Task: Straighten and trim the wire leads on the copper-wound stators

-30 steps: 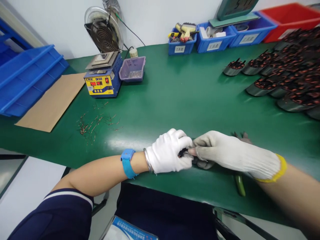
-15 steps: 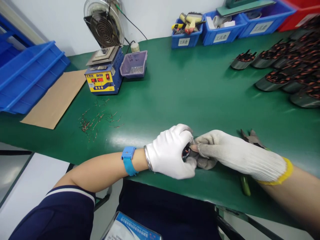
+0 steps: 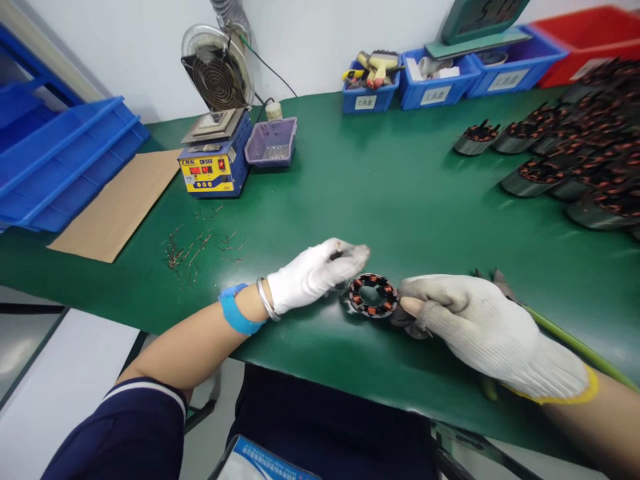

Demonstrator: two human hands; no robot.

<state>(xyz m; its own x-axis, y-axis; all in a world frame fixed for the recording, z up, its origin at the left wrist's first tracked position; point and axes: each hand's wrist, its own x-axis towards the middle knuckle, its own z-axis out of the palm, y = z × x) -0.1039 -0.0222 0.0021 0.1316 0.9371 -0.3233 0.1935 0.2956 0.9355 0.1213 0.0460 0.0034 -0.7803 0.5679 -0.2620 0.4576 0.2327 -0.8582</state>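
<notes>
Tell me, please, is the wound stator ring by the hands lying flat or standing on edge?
Lying flat: the stator ring rests on the green mat, its round opening facing up.

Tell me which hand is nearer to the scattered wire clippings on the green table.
Left. The left hand hangs just right of the wire clippings, above the table. The right hand lies farther right, beyond the wound stator, touching its edge.

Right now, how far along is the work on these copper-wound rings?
Snipped wire bits lie scattered on the green table, so some trimming looks done. In hand: one copper-wound ring, gripped at its edge by the right hand, while the left hand pinches something small beside it. A batch of similar rings sits at the right; which are finished I cannot tell.
</notes>
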